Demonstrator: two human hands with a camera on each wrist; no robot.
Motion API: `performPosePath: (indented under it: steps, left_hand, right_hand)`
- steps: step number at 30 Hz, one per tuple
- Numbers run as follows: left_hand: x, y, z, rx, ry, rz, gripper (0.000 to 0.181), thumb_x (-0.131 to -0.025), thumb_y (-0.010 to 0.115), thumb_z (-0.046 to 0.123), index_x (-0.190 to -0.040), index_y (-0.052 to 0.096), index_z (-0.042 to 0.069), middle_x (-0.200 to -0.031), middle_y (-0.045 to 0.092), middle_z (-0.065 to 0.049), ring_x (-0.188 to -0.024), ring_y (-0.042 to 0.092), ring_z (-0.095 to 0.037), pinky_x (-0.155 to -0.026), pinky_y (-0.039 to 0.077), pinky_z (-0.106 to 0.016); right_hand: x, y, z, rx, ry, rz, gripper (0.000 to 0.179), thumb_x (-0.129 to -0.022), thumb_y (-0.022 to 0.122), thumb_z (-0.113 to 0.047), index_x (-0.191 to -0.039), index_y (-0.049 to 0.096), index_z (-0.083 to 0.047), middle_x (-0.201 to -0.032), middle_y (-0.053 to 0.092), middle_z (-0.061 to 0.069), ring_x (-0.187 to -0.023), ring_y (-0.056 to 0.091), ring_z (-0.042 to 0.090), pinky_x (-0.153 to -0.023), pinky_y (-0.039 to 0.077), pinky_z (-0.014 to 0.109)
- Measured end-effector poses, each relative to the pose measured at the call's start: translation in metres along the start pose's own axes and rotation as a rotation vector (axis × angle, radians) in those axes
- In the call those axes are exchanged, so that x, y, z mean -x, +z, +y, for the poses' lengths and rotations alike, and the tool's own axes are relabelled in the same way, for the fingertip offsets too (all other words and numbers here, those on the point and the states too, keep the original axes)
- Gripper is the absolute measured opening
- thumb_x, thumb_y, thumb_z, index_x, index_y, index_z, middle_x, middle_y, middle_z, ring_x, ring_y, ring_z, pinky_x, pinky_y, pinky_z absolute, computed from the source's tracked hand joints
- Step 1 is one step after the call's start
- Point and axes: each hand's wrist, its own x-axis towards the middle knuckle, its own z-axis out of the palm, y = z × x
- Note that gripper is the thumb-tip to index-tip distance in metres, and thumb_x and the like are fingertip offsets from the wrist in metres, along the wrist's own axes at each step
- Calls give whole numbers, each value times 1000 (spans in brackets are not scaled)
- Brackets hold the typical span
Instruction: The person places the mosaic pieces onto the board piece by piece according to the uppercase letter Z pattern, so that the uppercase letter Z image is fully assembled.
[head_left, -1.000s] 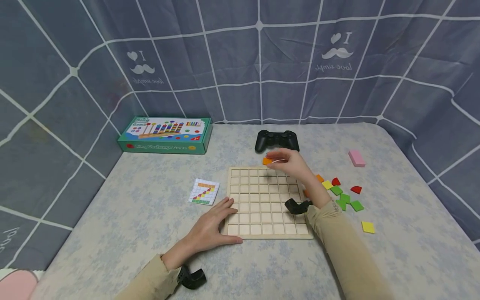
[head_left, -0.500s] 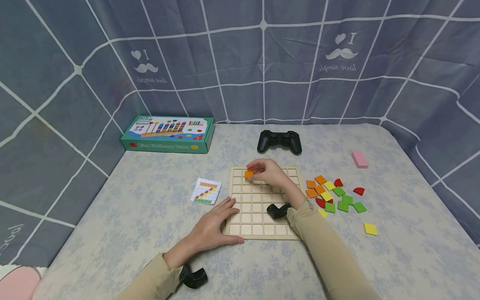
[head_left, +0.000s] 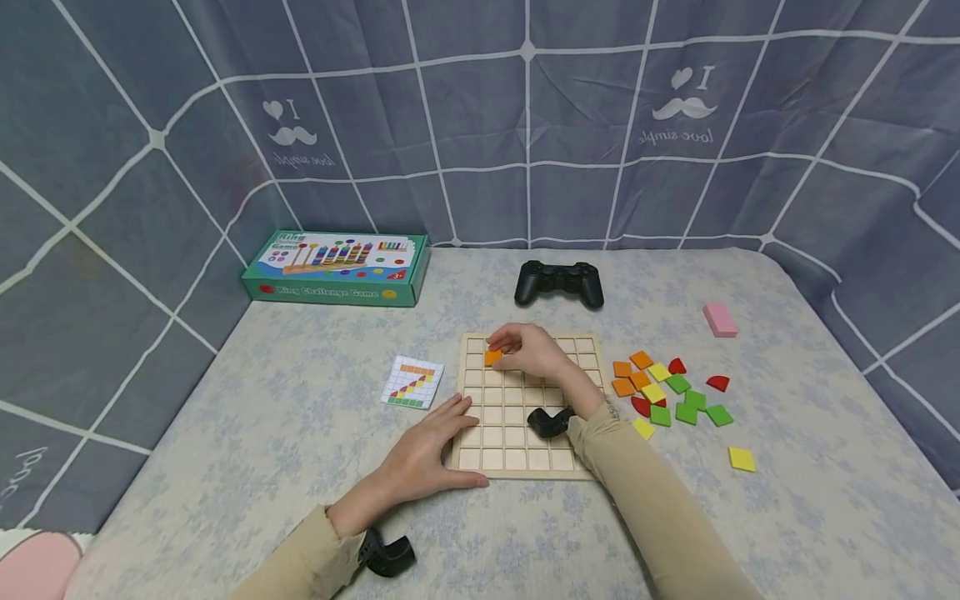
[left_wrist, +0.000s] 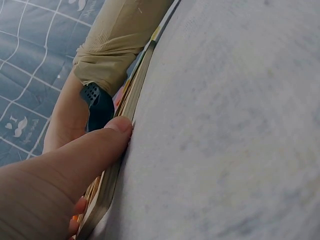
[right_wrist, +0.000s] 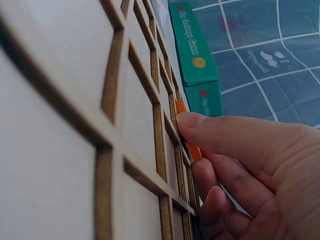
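Note:
A wooden grid board (head_left: 525, 475) lies at the middle of the table. My right hand (head_left: 536, 350) pinches an orange square tile (head_left: 492, 357) over the upper left cells of the board. In the right wrist view the thumb lies on one side of this orange tile (right_wrist: 194, 151), right at the grid ridges; whether it sits down in a cell I cannot tell. My left hand (head_left: 423, 450) rests at the near left corner of the board, thumb and fingers spread. The left wrist view has that thumb (left_wrist: 107, 142) touching the board's edge (left_wrist: 137, 82).
A pattern card (head_left: 412, 382) lies left of the board. Loose orange, yellow, green (head_left: 686, 412) and red pieces are scattered to the right. Farther back are a black game controller (head_left: 558, 283), a pink block (head_left: 720, 320) and a green game box (head_left: 337, 271).
My right hand has moved left and lower from behind the board to its upper left cells, carrying the orange tile. The left hand has stayed at the corner.

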Motion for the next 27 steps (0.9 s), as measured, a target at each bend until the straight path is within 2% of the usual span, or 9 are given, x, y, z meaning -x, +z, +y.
performPosePath:
  steps: [8, 14, 19, 23, 27]
  left_hand:
    - [0, 1, 0, -2, 2, -2, 80, -72, 71, 61, -130, 55, 8, -149, 32, -10, -140, 21, -20, -108, 28, -45]
    - [0, 1, 1, 3, -5, -5, 80, -71, 72, 60, -129, 55, 8, -149, 32, -10, -140, 20, -20, -108, 28, -46]
    - [1, 0, 2, 15, -16, -10, 80, -71, 72, 60, -129, 55, 8, -150, 32, -9, -140, 20, -19, -108, 29, -46]
    - [1, 0, 2, 18, -11, -7, 80, -71, 72, 60, -130, 55, 8, -150, 32, -9, -140, 20, -20, -108, 29, -46]
    - [1, -1, 2, 19, -2, 0, 80, -71, 72, 60, -130, 55, 8, -150, 32, -9, -140, 20, -21, -108, 29, -47]
  right_hand:
    - [0, 2, -1, 8, 15, -11, 33, -80, 74, -8, -112, 65, -4, -102, 67, 6, -96, 60, 22, -86, 48, 34]
    - [3, -4, -4, 21, 26, -36, 39, -80, 74, -9, -117, 62, -3, -106, 65, 8, -98, 59, 23, -87, 48, 35]
    - [13, -23, -6, 3, -21, -37, 46, -82, 72, -10, -124, 57, 1, -114, 62, 14, -103, 59, 28, -88, 49, 37]
    - [25, -43, -11, -40, -57, 12, 46, -84, 71, -10, -125, 56, 3, -118, 60, 17, -104, 59, 31, -89, 48, 40]
    - [41, -65, -15, -99, -53, 69, 44, -85, 69, -10, -125, 56, 1, -120, 59, 18, -106, 58, 32, -89, 47, 43]
